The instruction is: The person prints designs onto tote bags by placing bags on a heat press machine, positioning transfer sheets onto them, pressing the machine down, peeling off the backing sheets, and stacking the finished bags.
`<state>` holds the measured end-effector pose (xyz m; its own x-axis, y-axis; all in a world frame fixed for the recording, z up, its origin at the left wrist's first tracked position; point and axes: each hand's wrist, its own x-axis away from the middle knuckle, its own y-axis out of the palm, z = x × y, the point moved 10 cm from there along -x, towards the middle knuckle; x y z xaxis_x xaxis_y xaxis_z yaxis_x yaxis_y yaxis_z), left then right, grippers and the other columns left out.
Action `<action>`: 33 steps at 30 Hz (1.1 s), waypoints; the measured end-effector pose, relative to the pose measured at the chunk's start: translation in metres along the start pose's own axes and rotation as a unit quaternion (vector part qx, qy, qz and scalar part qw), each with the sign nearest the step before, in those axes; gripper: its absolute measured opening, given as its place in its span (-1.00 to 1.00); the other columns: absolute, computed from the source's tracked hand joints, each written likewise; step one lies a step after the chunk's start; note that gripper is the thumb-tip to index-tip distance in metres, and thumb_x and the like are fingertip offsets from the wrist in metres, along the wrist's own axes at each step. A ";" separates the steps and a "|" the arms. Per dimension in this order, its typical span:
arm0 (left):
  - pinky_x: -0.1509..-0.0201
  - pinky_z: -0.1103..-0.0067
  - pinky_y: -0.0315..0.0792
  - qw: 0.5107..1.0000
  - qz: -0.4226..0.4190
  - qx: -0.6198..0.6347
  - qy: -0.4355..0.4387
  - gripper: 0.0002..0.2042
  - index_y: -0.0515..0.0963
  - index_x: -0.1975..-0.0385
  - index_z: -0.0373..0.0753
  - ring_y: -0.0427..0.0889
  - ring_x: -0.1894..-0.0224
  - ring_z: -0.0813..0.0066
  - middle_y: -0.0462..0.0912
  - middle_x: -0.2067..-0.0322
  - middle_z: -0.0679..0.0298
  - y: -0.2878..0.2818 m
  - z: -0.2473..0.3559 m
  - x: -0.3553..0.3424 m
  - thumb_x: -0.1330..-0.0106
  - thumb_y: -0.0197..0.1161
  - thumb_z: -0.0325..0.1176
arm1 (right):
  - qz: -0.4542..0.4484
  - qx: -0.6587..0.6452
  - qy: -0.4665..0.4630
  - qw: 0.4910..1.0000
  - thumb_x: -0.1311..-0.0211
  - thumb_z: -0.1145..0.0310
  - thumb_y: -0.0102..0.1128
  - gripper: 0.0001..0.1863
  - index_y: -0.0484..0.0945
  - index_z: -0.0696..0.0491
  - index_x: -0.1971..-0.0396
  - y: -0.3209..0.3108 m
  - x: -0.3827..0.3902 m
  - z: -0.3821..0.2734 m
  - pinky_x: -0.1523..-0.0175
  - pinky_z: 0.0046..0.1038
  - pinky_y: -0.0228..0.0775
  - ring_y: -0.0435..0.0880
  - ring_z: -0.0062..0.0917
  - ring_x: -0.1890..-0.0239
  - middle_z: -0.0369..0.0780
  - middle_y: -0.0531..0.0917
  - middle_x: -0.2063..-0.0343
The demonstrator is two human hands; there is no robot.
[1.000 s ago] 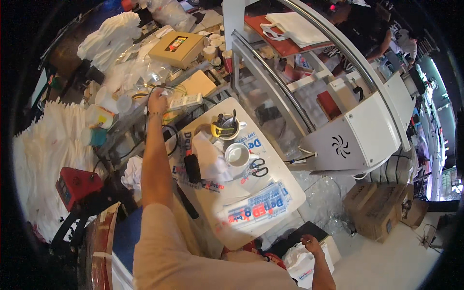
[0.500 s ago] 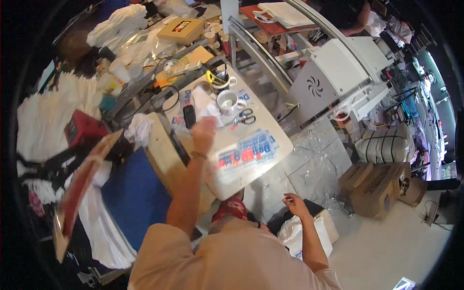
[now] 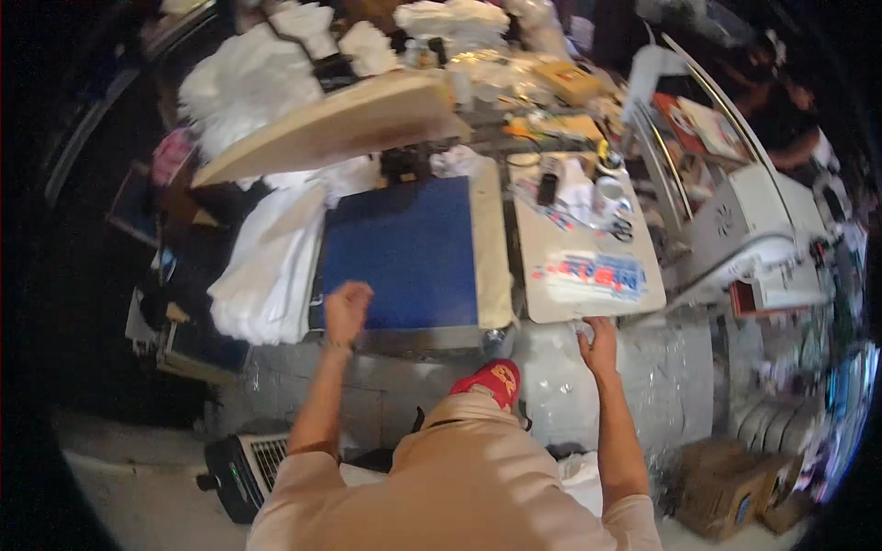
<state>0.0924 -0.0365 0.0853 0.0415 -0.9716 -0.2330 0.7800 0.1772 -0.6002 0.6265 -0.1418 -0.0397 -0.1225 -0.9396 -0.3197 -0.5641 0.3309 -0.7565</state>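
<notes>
My left grip [image 3: 348, 312] is at the near left corner of the blue pad [image 3: 404, 248], too blurred to tell whether its fingers are pressed together; white cloth [image 3: 266, 275] lies just left of the pad. My right grip [image 3: 600, 347], thumb and fingers spread, is at the near edge of the pale desk [image 3: 544, 301], which carries printed sheets [image 3: 597, 273], a white mug [image 3: 608, 191] and scissors [image 3: 623, 228].
</notes>
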 end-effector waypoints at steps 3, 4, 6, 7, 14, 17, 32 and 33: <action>0.08 0.29 0.55 0.943 0.174 -0.283 0.002 -0.67 0.60 0.08 -0.38 0.70 0.16 0.03 0.69 0.16 -0.11 -0.111 -0.046 -0.041 -0.24 0.32 -0.29 | -0.019 0.053 0.008 0.998 -0.04 0.43 0.35 -0.54 0.56 0.09 -0.02 0.003 -0.018 -0.001 -0.25 -0.11 0.30 0.46 -0.02 -0.15 0.01 0.52 -0.10; -0.01 0.22 0.53 0.890 0.220 -0.399 0.011 -0.59 0.56 0.04 -0.42 0.68 0.07 -0.06 0.65 0.07 -0.19 -0.140 -0.062 -0.046 -0.24 0.33 -0.23 | -0.007 0.091 0.002 0.996 -0.03 0.43 0.36 -0.51 0.55 0.09 -0.05 0.003 -0.024 -0.002 -0.28 -0.11 0.28 0.44 0.00 -0.18 0.02 0.49 -0.16; -0.10 0.19 0.50 0.865 0.218 -0.452 -0.019 -0.55 0.53 0.01 -0.42 0.63 -0.02 -0.09 0.60 0.00 -0.22 -0.223 -0.162 -0.026 -0.23 0.32 -0.20 | -0.043 0.089 -0.021 0.995 -0.02 0.42 0.37 -0.44 0.52 0.07 -0.11 0.037 -0.051 -0.017 -0.34 -0.10 0.23 0.36 0.00 -0.28 0.02 0.38 -0.29; -0.18 0.16 0.46 0.853 0.187 -0.485 -0.036 -0.52 0.50 -0.02 -0.43 0.59 -0.10 -0.13 0.55 -0.07 -0.25 -0.236 -0.194 -0.025 -0.23 0.31 -0.17 | -0.042 0.098 -0.049 0.993 -0.01 0.42 0.37 -0.43 0.52 0.07 -0.12 0.049 -0.060 -0.024 -0.35 -0.07 0.22 0.32 0.00 -0.32 0.01 0.35 -0.32; 0.20 0.18 0.55 0.820 0.086 -0.562 -0.060 -0.80 0.64 0.36 -0.20 0.69 0.31 0.02 0.68 0.40 0.07 -0.225 -0.210 -0.077 -0.26 0.21 -0.22 | -0.079 0.177 -0.029 0.981 0.05 0.40 0.34 -0.34 0.43 0.00 -0.17 0.060 -0.080 0.008 -0.22 -0.08 0.33 0.43 -0.11 -0.24 -0.08 0.45 -0.22; 0.40 0.23 0.32 0.918 0.020 -0.394 0.035 -0.54 0.50 0.60 -0.32 0.53 0.48 0.01 0.56 0.58 0.03 -0.244 -0.178 -0.107 0.08 0.55 -0.04 | -0.045 0.211 -0.064 0.974 0.01 0.39 0.31 -0.45 0.50 0.03 -0.08 0.054 -0.076 0.023 -0.21 -0.13 0.36 0.49 -0.18 -0.19 -0.11 0.55 -0.11; -0.03 0.21 0.57 0.930 -0.241 -0.247 0.123 -0.54 0.59 0.07 -0.31 0.62 -0.03 -0.17 0.58 -0.06 -0.14 0.093 0.084 -0.001 -0.42 0.14 0.03 | -0.128 0.216 -0.013 0.968 -0.09 0.41 0.31 -0.43 0.50 -0.04 -0.18 0.061 -0.080 0.046 -0.27 -0.19 0.40 0.52 -0.12 -0.22 -0.01 0.50 -0.22; -0.09 0.22 0.53 0.942 -0.230 -0.201 0.139 -0.56 0.60 0.07 -0.29 0.61 -0.05 -0.14 0.62 0.01 -0.08 0.095 0.076 0.001 -0.40 0.18 0.02 | -0.115 0.213 -0.019 0.970 -0.15 0.42 0.25 -0.49 0.51 0.00 -0.16 0.057 -0.075 0.043 -0.27 -0.19 0.40 0.52 -0.12 -0.22 0.00 0.50 -0.22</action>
<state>0.2137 -0.0329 0.0864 -0.4519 -0.8914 -0.0355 0.3740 -0.1532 -0.9147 0.6381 -0.0483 -0.0833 0.0019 -0.9915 -0.1303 -0.1827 0.1278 -0.9748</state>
